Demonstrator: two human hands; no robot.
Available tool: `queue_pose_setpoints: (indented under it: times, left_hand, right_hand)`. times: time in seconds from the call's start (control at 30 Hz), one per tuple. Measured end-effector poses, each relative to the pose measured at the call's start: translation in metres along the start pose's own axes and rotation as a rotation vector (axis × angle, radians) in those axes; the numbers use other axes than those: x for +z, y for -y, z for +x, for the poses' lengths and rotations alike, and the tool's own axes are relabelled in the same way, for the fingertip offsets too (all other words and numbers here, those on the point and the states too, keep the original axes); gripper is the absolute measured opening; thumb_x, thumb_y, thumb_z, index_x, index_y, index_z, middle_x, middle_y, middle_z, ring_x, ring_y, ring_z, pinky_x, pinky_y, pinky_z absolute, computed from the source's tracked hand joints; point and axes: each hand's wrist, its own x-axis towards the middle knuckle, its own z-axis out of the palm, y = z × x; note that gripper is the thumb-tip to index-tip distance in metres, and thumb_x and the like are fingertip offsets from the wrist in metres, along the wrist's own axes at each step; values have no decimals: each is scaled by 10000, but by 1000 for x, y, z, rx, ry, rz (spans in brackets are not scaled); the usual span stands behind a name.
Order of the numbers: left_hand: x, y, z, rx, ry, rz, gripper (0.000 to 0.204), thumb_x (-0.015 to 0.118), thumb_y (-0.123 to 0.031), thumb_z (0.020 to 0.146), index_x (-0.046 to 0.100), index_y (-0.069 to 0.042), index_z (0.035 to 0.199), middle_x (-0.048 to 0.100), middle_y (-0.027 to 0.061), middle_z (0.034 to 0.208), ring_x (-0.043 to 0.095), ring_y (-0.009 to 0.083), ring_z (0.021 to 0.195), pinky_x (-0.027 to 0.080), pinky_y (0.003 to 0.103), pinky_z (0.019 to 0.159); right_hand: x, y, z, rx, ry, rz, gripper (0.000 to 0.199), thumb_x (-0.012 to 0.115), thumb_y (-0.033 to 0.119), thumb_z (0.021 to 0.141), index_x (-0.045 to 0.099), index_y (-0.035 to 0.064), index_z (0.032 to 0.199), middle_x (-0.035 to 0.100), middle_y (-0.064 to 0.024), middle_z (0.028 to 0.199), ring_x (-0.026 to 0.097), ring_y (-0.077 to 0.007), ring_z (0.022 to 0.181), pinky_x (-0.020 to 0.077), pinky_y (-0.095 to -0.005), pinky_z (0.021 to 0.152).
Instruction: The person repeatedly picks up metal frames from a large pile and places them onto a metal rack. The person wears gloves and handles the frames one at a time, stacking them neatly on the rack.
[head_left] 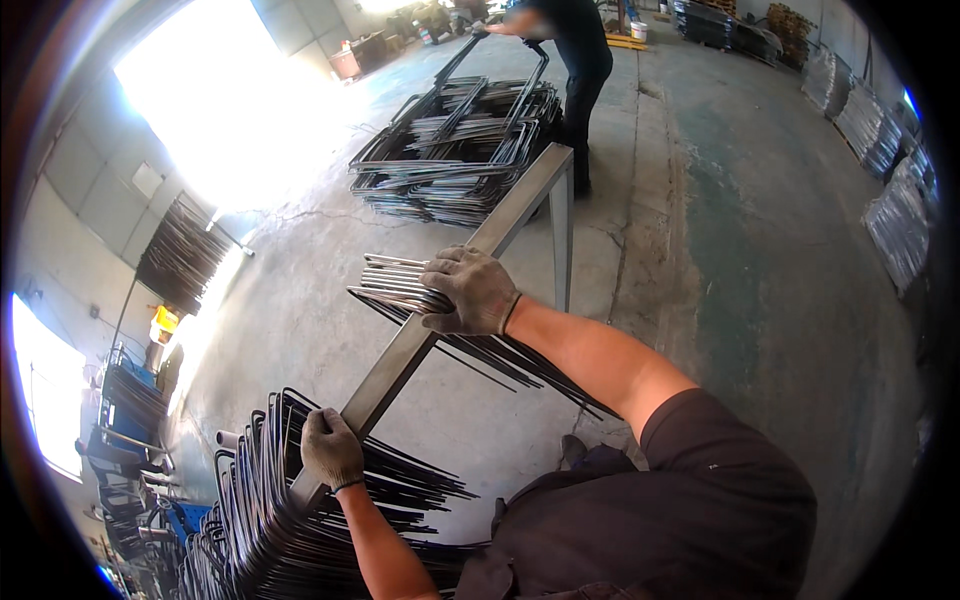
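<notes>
My right hand (472, 289), in a grey work glove, is closed over a small bundle of bent metal rods (392, 284). The bundle lies across a square steel beam (390, 372), and its long ends trail down toward my body. Nearer to me on the left, my gloved left hand (332, 449) sits at the beam with its fingers curled. It is right beside a thick row of dark bent rods (262, 500) hanging over the beam's near end. What the left fingers hold, if anything, is hidden.
An upright leg (562, 240) supports the beam's far end. Beyond it, a person in dark clothes (585, 60) handles a frame above a pile of bent metal frames (440, 165). Wrapped stacks (897, 225) line the right side. More rods (180, 255) stand by the left wall.
</notes>
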Motion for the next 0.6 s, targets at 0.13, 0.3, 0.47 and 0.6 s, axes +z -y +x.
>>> queue_pose_setpoints:
  times: [0.13, 0.3, 0.47, 0.6]
  left_hand:
    - [0, -1, 0, -14, 10, 4, 264, 694, -256, 1099, 751, -38, 962, 749, 182, 902, 744, 432, 830, 566, 544, 735]
    - [3, 0, -1, -11, 5, -2, 246, 706, -245, 1094, 752, -42, 961, 746, 171, 893, 743, 417, 817, 566, 532, 728]
    - [3, 0, -1, -15, 8, -1, 253, 702, -252, 1096, 753, -44, 960, 746, 169, 892, 742, 416, 813, 566, 536, 727]
    - [4, 2, -1, -19, 10, -16, 258, 700, -257, 1097, 752, -45, 958, 747, 168, 892, 742, 412, 813, 567, 537, 727]
  right_hand:
    - [-1, 1, 1, 0, 0, -7, 627, 920, 541, 819, 836, 56, 1207, 807, -170, 1337, 712, -388, 1340, 534, -539, 1224]
    - [0, 1, -1, 10, -11, 1, 621, 913, 543, 830, 833, 62, 1214, 810, -153, 1318, 713, -378, 1325, 539, -530, 1216]
    - [3, -1, -1, 6, -15, 5, 621, 911, 548, 832, 828, 66, 1213, 810, -150, 1319, 712, -378, 1330, 535, -538, 1219]
    - [4, -1, -1, 0, -27, 1, 623, 905, 554, 836, 827, 65, 1213, 809, -157, 1322, 711, -383, 1334, 532, -546, 1222]
